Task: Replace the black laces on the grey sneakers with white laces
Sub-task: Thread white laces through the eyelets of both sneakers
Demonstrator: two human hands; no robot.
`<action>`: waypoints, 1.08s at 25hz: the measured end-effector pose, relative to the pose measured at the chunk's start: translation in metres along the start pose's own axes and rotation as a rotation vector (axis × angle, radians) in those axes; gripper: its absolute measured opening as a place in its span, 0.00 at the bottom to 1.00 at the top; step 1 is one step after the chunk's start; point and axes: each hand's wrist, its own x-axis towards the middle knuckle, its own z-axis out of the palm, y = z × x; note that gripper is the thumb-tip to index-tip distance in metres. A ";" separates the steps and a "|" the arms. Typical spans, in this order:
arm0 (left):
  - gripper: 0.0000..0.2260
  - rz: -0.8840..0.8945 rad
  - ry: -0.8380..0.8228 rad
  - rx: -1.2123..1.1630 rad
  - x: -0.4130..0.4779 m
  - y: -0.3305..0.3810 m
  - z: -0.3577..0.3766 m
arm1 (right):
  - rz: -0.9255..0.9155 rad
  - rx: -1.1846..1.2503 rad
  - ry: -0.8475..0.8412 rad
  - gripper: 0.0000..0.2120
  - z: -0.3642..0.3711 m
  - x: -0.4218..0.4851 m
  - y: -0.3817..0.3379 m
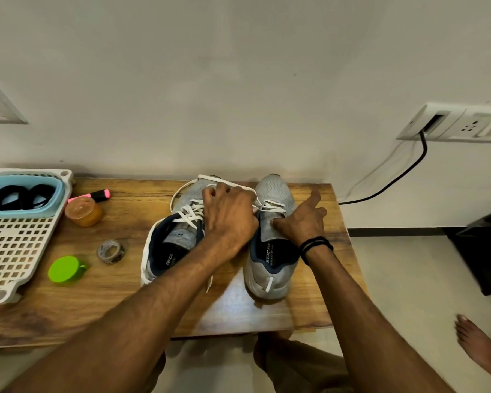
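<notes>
Two grey sneakers stand side by side on the wooden table (102,302), toes toward the wall. The left sneaker (167,245) and the right sneaker (270,268) both carry white lacing. A white lace (224,181) runs taut from my left hand (230,217) across the toes. My left hand grips this lace between the shoes, fingers curled. My right hand (301,222) holds the right sneaker's upper, thumb on its tongue, index finger pointing away. The black laces (20,197) lie coiled in a blue tub (58,194) at far left.
A white perforated tray (14,251) holds the blue tub. A pink highlighter (97,195), an amber jar (83,211), a tape roll (111,251) and a green lid (65,270) lie left of the shoes. A black cable (394,182) hangs from the wall socket.
</notes>
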 end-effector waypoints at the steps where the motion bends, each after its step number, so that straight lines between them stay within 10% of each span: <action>1: 0.12 -0.016 -0.054 0.010 0.000 0.001 -0.001 | -0.007 -0.015 0.002 0.51 0.000 0.000 0.000; 8: 0.17 -0.215 -0.095 0.094 -0.001 0.003 -0.012 | -0.032 -0.065 -0.051 0.39 0.000 -0.004 -0.005; 14: 0.25 -0.285 -0.198 -0.284 0.025 -0.008 0.017 | -0.075 -0.082 -0.094 0.36 0.000 -0.003 -0.005; 17: 0.15 -0.281 -0.084 -0.283 0.027 -0.002 0.021 | -0.094 -0.109 -0.099 0.35 0.001 -0.001 -0.003; 24: 0.07 -0.435 0.381 -1.436 0.037 0.003 -0.041 | -0.152 -0.162 -0.076 0.31 -0.010 -0.005 -0.004; 27: 0.07 -0.431 0.132 -1.717 0.035 0.008 -0.060 | -0.399 0.257 -0.075 0.20 -0.020 -0.018 -0.020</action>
